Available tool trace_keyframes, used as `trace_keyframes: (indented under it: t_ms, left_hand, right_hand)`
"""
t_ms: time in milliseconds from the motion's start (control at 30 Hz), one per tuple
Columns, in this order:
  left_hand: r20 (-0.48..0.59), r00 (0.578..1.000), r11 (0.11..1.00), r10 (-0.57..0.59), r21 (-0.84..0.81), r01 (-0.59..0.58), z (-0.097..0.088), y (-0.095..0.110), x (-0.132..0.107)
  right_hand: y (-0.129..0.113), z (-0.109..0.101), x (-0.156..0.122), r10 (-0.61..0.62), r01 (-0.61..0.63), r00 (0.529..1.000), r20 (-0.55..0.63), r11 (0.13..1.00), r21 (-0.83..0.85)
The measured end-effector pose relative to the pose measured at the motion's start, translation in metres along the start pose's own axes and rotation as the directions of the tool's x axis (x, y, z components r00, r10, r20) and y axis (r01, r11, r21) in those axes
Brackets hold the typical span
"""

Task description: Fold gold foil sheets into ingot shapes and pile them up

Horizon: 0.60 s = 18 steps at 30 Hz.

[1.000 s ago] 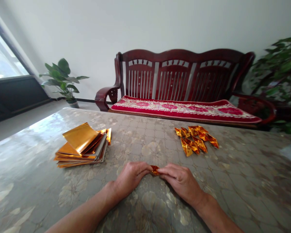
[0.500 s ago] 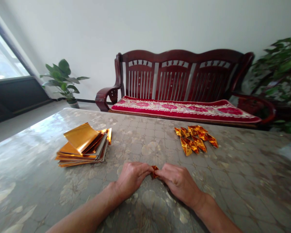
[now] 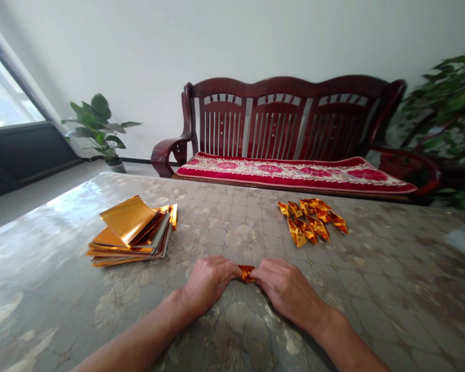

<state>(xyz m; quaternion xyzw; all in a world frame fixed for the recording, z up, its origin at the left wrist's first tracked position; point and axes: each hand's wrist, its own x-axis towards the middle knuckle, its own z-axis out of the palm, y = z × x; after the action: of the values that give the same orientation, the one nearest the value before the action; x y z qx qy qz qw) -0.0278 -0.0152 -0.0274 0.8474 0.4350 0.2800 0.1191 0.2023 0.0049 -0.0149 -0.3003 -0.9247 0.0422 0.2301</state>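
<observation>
From my remote feed, my left hand point(image 3: 207, 283) and right hand point(image 3: 284, 292) meet at lower centre, both clenched on a small folded piece of shiny gold foil point(image 3: 247, 273), pinching it from either side just above the grey marble-patterned desk point(image 3: 391, 289). Upper left of them sits a loose stack of square gold foil sheets point(image 3: 129, 232); upper right lies a heap of pointed folded gold foil pieces point(image 3: 310, 219). Beyond the desk stands a dark red wooden bench point(image 3: 287, 121) with a red floral cushion point(image 3: 294, 173).
</observation>
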Motion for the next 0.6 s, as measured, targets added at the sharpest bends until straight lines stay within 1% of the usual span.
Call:
trace_keyframes:
  t_ms: [167, 333, 433, 600]
  left_hand:
    - [-0.009, 0.999, 0.999, -0.039, -0.018, 0.039, 0.002, -0.001, 0.002]
    - [-0.027, 0.996, 0.997, -0.083, -0.013, 0.082, 0.006, 0.000, 0.003]
    - [-0.058, 0.991, 0.993, -0.118, -0.024, 0.117, 0.007, 0.001, 0.002]
    - [-0.112, 0.978, 0.984, -0.174, -0.066, 0.168, 0.007, 0.002, 0.003]
  right_hand:
    - [0.002, -0.002, 0.002, -0.045, 0.046, 0.999, -0.021, 0.999, 0.009]
    - [0.005, -0.001, 0.004, -0.055, 0.054, 0.998, -0.040, 0.998, -0.032]
    - [0.007, -0.001, 0.005, -0.055, 0.052, 0.996, -0.064, 0.997, -0.051]
    - [0.011, 0.001, 0.002, -0.041, 0.045, 0.993, -0.112, 0.998, 0.032]
